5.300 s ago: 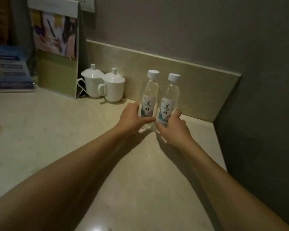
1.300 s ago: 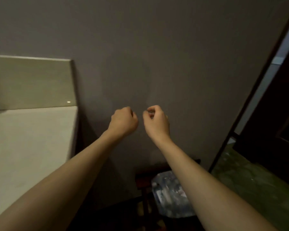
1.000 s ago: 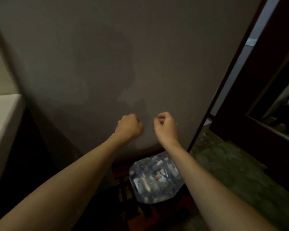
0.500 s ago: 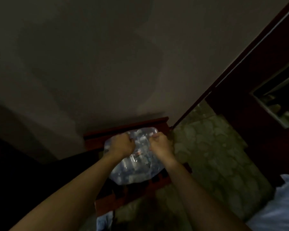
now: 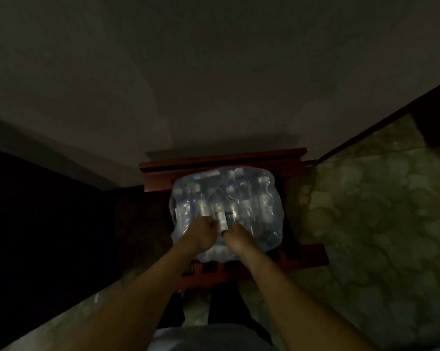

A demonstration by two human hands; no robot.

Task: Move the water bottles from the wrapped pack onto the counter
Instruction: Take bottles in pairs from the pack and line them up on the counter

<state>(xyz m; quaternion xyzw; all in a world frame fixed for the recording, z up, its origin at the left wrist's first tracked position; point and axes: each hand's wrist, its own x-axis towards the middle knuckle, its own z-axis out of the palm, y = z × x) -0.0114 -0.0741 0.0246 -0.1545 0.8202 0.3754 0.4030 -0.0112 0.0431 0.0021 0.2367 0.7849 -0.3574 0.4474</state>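
Note:
The wrapped pack (image 5: 241, 198) of clear water bottles lies on a low red-brown wooden rack (image 5: 312, 257) against the wall. Both my hands reach down onto the pack's near side. My left hand (image 5: 205, 233) has its fingers curled against the plastic wrap. My right hand (image 5: 236, 238) lies beside it with its fingertips pushed toward the same spot. A pale bottle part (image 5: 222, 221) shows between the two hands. The light is dim, and what the fingers hold is hidden. The counter is out of view.
A grey wall (image 5: 214, 84) rises right behind the rack. Patterned greenish floor (image 5: 378, 211) spreads to the right. A dark cabinet side (image 5: 49, 224) fills the left. A dark frame edge (image 5: 391, 115) runs diagonally at the upper right.
My view has swung from the counter down to the floor-level rack. Both hands, earlier held up as empty fists, have dropped onto the pack and slid toward its near side.

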